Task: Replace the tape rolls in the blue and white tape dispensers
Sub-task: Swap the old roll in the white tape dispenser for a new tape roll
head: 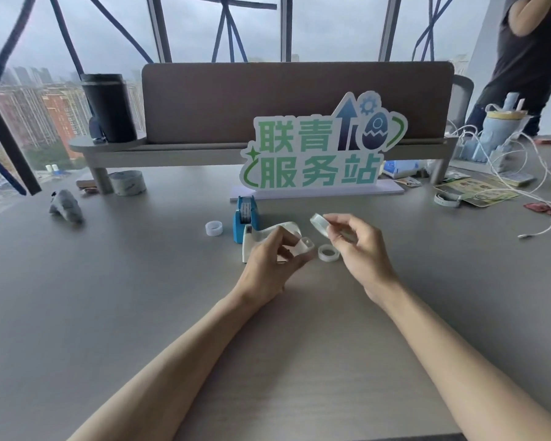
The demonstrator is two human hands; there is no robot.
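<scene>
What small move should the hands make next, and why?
Probably bring the right hand toward the left hand and fit its tape roll onto the small clear part held there. Each hand holds one piece, apart, above the table. The white dispenser sits just behind them; its roll slot is hidden. The blue dispenser already shows a roll.

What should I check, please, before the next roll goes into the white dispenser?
1. Right hand holds a tape roll clear of the desk: ok.
2. Left hand has a grip on a clear piece, perhaps the hub: cannot tell.
3. White dispenser empty of tape: cannot tell, hand hides it.
4. Blue dispenser upright with tape inside: ok.
5. Spare rolls on the desk, one left, one right: ok.
</scene>
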